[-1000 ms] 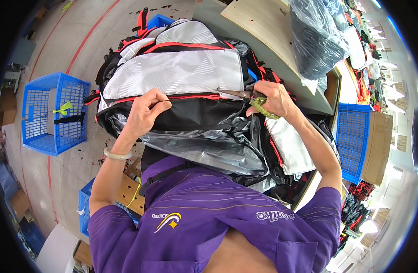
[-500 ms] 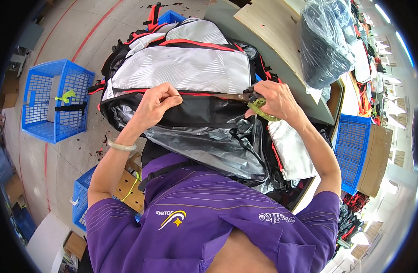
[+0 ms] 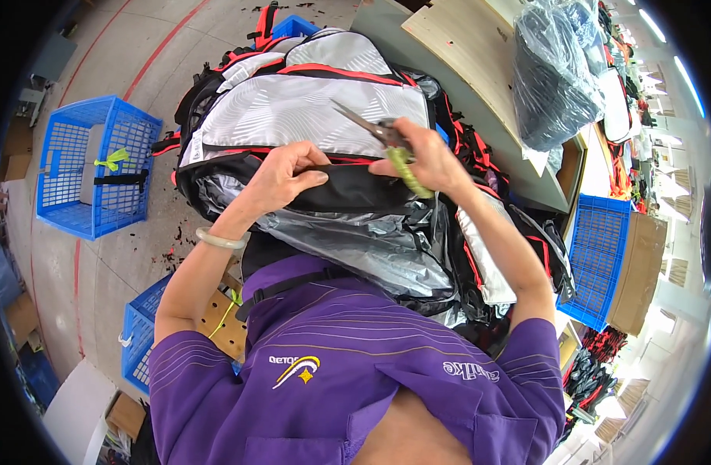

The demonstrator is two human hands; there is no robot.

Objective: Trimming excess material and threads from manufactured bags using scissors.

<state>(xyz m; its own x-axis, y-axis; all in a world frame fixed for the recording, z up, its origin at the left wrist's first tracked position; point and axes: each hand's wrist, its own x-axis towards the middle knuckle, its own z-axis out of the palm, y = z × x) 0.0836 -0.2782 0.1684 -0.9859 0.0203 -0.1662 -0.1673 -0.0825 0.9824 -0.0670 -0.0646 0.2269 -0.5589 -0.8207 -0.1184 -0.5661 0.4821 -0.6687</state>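
A grey, black and red backpack point(image 3: 309, 116) lies in front of me on a pile of similar bags. My left hand point(image 3: 282, 174) pinches the black edge of the backpack's open top. My right hand point(image 3: 421, 155) holds a pair of scissors point(image 3: 367, 124) with a yellow-green wrapped handle, blades pointing left over the grey panel. A clear plastic bag point(image 3: 371, 248) lies crumpled under the backpack, close to my chest.
A blue crate point(image 3: 92, 174) stands on the floor at the left, another blue crate point(image 3: 142, 341) near my left elbow, a third point(image 3: 599, 263) at the right beside a cardboard box point(image 3: 638, 271). A wooden board point(image 3: 464, 46) and a plastic-wrapped dark bundle point(image 3: 553, 74) lie behind.
My right hand has lifted from the backpack's right edge and now shows the scissors blades over the grey panel. My left hand stays on the black top edge, shifted slightly right.
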